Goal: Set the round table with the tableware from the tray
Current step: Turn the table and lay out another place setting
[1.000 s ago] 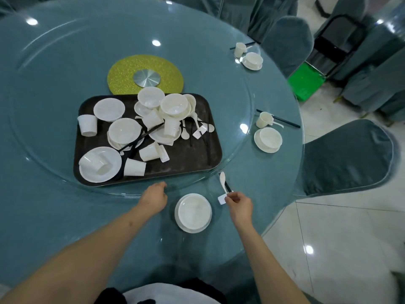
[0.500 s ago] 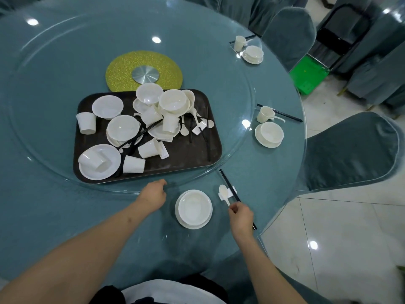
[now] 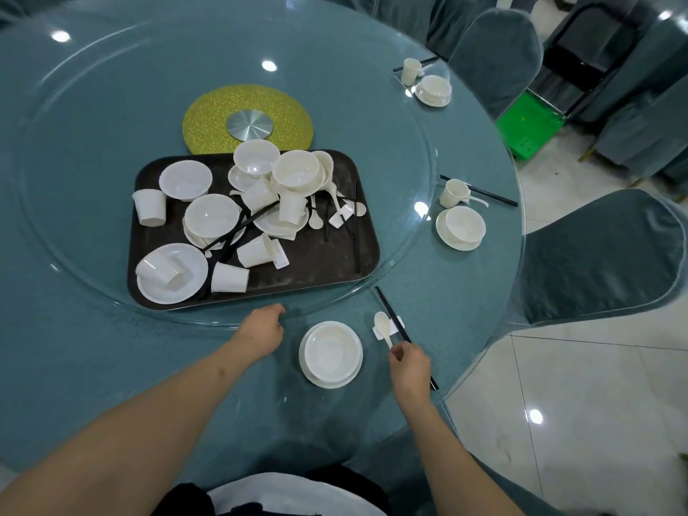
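Two place settings are already complete along the far right rim of the worktop, and the third, nearest the person, has just gained its cutlery. A second ago the right hand was only setting down the white rest with the spoon; now the black chopsticks lie across that rest too, just right of the bowl on its plate. Right hand's fingers are curled at the near end of the spoon handle, seemingly pinching it to straighten it; chopsticks run under that hand, contact with them unclear. Left hand hasn't moved across the frames: loosely curled, holding nothing, knuckles at the edge of the glass turntable. Meaning for the task: this setting lacks only a cup, going by the two finished ones. Tray sits on the turntable, with a jumble of bowls, plates, cups, spoons and chopsticks on it, so plenty of settings remain. Nearest upright cup stands at the tray's front edge, near the left hand. Likely next: fetch a cup.
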Demonstrator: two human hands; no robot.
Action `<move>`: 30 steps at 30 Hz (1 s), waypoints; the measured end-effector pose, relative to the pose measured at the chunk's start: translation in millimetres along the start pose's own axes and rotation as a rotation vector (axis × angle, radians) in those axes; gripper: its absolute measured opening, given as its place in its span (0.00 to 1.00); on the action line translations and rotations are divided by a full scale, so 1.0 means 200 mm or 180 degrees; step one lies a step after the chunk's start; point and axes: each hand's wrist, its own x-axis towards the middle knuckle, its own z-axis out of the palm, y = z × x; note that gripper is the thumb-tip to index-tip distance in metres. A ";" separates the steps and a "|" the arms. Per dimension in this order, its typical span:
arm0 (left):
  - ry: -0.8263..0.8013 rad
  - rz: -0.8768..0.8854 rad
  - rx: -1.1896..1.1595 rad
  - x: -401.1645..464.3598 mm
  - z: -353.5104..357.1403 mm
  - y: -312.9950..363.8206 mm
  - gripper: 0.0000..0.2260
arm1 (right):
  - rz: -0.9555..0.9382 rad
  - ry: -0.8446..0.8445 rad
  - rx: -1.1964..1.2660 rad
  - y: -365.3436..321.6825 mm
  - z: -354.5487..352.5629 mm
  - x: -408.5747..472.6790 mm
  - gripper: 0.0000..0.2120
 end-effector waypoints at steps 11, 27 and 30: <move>-0.0034 -0.0090 -0.0049 0.00 0.00 0.00 0.19 | -0.0074 0.0058 -0.0079 0.00 0.00 0.00 0.05; -0.0039 -0.0050 0.0026 0.00 0.01 0.00 0.20 | -0.0087 0.0046 -0.0129 0.00 0.00 -0.02 0.07; -0.0043 -0.0037 0.0036 0.00 0.01 0.00 0.20 | -0.0087 0.0051 -0.0127 0.00 -0.01 -0.01 0.07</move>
